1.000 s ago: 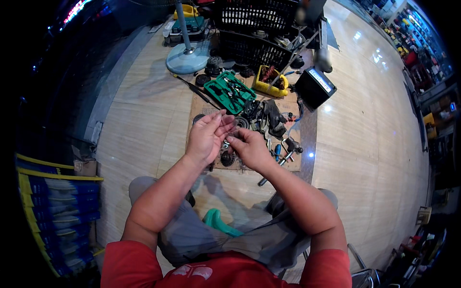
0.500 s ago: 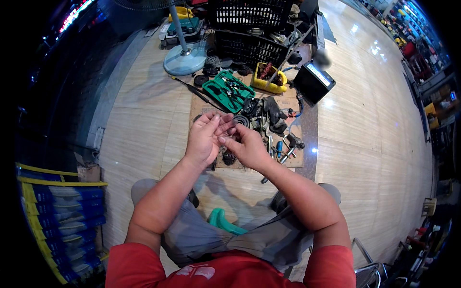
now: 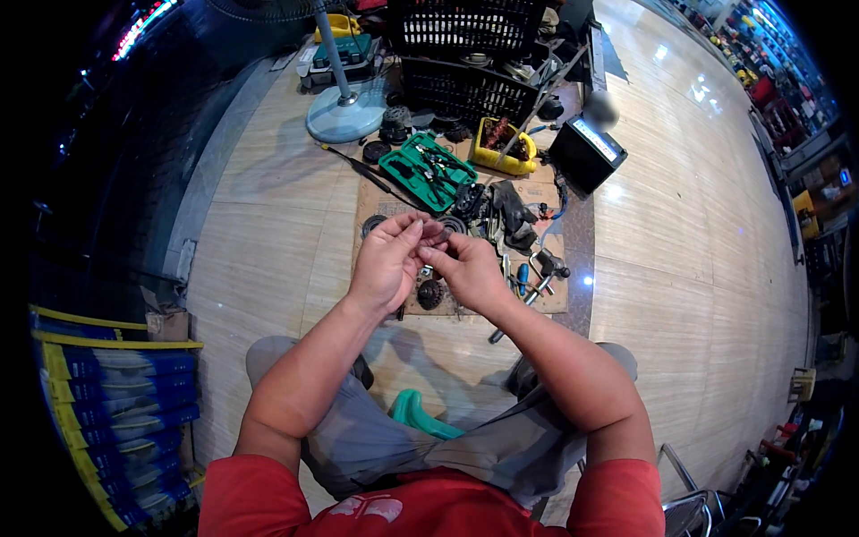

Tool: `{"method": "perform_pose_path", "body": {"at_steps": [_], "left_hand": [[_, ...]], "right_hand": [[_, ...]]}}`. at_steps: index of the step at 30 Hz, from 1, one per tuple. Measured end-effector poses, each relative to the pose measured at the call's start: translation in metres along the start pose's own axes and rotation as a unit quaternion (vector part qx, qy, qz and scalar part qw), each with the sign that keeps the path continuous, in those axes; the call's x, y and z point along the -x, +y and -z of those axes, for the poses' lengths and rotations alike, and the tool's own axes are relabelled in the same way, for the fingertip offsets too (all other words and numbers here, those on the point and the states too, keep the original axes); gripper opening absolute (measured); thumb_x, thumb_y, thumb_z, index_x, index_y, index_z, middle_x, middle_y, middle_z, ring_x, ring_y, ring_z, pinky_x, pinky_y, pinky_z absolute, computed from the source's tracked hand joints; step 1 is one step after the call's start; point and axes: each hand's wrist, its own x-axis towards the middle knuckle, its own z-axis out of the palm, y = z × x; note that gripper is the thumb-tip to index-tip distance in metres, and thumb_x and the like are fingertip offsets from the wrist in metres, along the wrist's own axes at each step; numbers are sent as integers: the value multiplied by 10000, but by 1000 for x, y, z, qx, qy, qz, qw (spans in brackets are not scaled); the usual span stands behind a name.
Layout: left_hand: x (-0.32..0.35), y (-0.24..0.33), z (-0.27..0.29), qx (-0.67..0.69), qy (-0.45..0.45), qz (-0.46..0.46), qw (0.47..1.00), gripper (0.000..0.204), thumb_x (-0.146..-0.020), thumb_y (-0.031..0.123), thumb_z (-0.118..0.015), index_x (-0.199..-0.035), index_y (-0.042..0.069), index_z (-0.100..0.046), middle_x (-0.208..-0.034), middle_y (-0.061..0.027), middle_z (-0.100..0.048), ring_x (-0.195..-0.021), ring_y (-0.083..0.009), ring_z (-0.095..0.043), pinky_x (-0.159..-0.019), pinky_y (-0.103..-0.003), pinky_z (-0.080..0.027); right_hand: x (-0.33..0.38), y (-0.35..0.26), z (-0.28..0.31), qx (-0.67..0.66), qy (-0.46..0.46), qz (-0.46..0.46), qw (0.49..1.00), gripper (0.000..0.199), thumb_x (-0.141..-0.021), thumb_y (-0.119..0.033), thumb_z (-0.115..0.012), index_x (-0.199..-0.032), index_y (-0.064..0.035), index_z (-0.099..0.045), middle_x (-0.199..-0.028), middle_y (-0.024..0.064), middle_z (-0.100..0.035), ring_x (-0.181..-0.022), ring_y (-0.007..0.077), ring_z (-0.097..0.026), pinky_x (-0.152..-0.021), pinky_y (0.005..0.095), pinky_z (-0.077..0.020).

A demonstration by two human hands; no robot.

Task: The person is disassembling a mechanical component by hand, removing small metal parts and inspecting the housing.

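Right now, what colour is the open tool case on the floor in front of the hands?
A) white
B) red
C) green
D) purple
C: the open tool case lying on the floor beyond the left hand and the right hand is green, with dark tools inside it.

Small dark round metal part point(image 3: 436, 238); pinched between fingertips of both hands; raised above cardboard sheet; details indistinct.
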Motion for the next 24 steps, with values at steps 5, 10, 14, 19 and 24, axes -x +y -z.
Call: {"method": "perform_pose_path", "body": {"at_steps": [5,10,14,19,24], "left_hand": [[-4,11,5,43,-1,-17,999,126,-997,98,-492,-1073,36,-570,-1084,-156,-647,-1022,-270,-636,-933,-432,-518],[-3,17,4,37,22,-4,999,172,-1006,132,-471,-1132,51,-555,-1042,-133,-647,-1044,-292,-626,-939,-463,-508],[-3,19,5,17,-17,6,1000,199,-1008,151,-475,-1161,54,-558,-995,-94,-644,-1022,-275,-624,-935,-452,-507],[-4,22,11,39,-66,-7,997,191,-1001,170,-502,-1145,70,-579,-999,-67,-656,-995,-242,-633,-904,-411,-516],[-1,36,6,25,-3,-18,1000,183,-1001,171,-500,-1146,103,-588,-1096,-69,-672,-1044,-230,-636,-891,-381,-520]], "right_hand": [[0,2,2,-8,1,15,1000,169,-904,-143,-661,-998,-2,-664,-690,51,-650,-594,88,-575,-551,274,-471],[2,-4,6,14,-18,28,999,205,-926,-131,-646,-1082,0,-644,-771,14,-636,-672,63,-556,-610,246,-477],[1,-5,7,-13,-21,32,999,210,-897,-118,-658,-1060,15,-656,-718,90,-663,-617,101,-596,-581,283,-497],[2,-6,6,-39,-37,36,998,199,-888,-127,-670,-1025,17,-661,-737,76,-671,-631,98,-609,-595,280,-498],[1,-16,20,-60,-99,-42,992,173,-887,-129,-674,-973,20,-662,-720,63,-668,-655,99,-622,-615,275,-500]]}}
